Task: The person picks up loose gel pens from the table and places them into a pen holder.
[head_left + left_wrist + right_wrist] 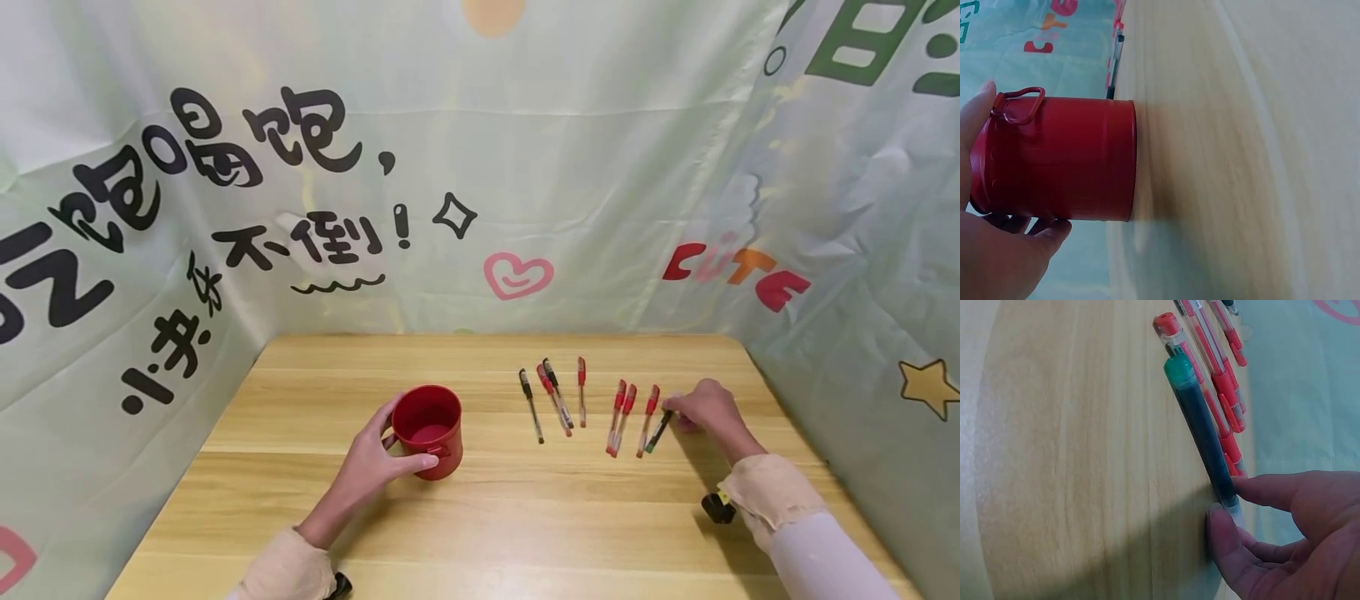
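A red cup (426, 442) with small loop handles stands upright on the table. My left hand (375, 458) grips it from the left, thumb along the front by one handle and the other fingers behind. The left wrist view shows the same red cup (1072, 159) with the fingers partly hidden under it. At the right, my right hand (707, 408) pinches a dark pen with a green end (1200, 431) between thumb and fingers near one end. Its green end points away from the hand, beside a red-capped pen (649, 412). Whether the dark pen touches the table, I cannot tell.
Left of the dark pen lie two more red-capped pens (622, 421) side by side. Farther left are another red-capped pen (582, 392), a crossed red and black pair (557, 396) and a black-capped pen (532, 406). Printed cloth (585, 192) walls the wooden table (510, 517).
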Demonstrator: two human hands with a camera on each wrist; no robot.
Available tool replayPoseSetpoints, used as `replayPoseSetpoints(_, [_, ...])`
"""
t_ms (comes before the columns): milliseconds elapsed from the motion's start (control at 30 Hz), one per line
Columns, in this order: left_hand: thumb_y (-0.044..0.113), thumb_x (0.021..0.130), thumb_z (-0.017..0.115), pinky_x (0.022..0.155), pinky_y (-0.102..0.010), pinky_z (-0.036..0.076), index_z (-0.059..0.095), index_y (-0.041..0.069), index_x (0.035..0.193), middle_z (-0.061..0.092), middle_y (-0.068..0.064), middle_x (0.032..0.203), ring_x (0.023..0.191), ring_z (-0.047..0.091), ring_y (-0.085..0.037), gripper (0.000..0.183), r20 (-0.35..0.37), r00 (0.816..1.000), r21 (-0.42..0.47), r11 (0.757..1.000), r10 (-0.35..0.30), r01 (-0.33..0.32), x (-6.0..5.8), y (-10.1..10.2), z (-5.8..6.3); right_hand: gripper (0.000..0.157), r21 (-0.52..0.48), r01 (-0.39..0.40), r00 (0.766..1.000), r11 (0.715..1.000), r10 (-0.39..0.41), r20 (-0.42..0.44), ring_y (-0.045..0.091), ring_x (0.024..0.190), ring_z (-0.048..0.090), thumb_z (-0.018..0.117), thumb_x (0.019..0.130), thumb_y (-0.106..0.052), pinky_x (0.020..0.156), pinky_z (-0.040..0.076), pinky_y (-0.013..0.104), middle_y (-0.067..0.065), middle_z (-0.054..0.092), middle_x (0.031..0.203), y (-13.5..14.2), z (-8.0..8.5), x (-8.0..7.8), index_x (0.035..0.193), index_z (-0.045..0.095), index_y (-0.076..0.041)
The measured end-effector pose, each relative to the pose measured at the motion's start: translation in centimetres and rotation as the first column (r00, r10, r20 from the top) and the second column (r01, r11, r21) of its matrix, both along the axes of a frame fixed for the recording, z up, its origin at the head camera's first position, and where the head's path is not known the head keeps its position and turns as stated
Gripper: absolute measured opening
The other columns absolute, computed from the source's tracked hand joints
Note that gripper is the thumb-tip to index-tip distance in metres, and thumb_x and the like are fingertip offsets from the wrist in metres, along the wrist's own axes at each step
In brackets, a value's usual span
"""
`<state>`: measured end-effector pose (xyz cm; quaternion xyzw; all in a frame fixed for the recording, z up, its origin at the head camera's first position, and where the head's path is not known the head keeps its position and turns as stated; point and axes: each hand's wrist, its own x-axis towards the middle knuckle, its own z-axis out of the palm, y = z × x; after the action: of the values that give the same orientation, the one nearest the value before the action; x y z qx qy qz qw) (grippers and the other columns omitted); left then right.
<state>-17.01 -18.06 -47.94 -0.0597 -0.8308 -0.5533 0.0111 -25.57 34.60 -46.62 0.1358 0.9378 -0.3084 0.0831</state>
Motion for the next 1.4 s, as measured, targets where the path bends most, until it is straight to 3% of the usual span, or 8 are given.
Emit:
replayPoseSetpoints(400, [0.028,0.072,0.096,0.116,-0.057,0.045,0.046,0.019,0.152,0.057,-0.007,0.148,0.138,0.054,-0.031,0.095,-0.004,0.999,0.046,0.998,0.038,-0.038,0.1,0.6,-0.4,0.03,-0.079,0.029,1.0,0.996,-0.029,0.005,0.014,0.054,0.068,0.07,0.088,-0.022,0.058,0.056,0.029,0.006,0.07,0.061,0.5,-0.3,0.1,0.072,0.072,0.004])
replayPoseSetpoints(633, [0.03,0.073,0.096,0.117,-0.056,0.045,0.046,0.017,0.152,0.057,-0.008,0.148,0.138,0.055,-0.033,0.094,-0.002,0.999,0.049,0.998,0.046,-0.046,0.1,0.7,-0.5,0.028,-0.18,0.064,0.998,0.982,-0.06,0.024,0.013,0.056,0.07,0.068,0.088,-0.018,0.059,0.061,0.03,0.006,0.07,0.065,1.1,-0.9,-0.4,0.082,0.07,0.009])
replayPoseSetpoints(833, [0.031,0.074,0.095,0.114,-0.057,0.047,0.047,0.018,0.151,0.058,-0.008,0.148,0.137,0.055,-0.034,0.092,-0.019,0.999,0.045,0.998,0.047,-0.046,0.1,0.8,-0.5,0.027,-0.224,0.099,0.995,0.97,-0.095,0.028,0.015,0.059,0.071,0.068,0.088,-0.015,0.062,0.063,0.032,0.009,0.07,0.07,0.9,-0.5,0.0,0.089,0.068,0.012])
replayPoseSetpoints(1100, [0.03,0.074,0.095,0.115,-0.056,0.047,0.047,0.018,0.151,0.057,-0.008,0.148,0.137,0.055,-0.035,0.092,-0.013,0.999,0.062,0.997,0.047,-0.046,0.1,1.0,-0.6,0.037,-0.237,0.077,0.996,0.968,-0.086,-0.032,0.015,0.065,0.071,0.062,0.097,-0.018,0.065,0.064,0.034,0.013,0.07,0.082,0.7,0.0,0.8,0.108,0.065,0.017])
replayPoseSetpoints(1400, [0.03,0.073,0.095,0.114,-0.055,0.048,0.048,0.018,0.151,0.057,-0.008,0.148,0.136,0.056,-0.035,0.092,-0.024,0.998,0.064,0.997,0.054,-0.053,0.2,1.0,-0.5,0.046,-0.285,0.122,0.979,0.951,-0.163,-0.124,0.015,0.066,0.074,0.061,0.099,-0.022,0.067,0.065,0.036,0.023,0.073,0.098,-0.1,0.5,1.2,0.127,0.059,0.014])
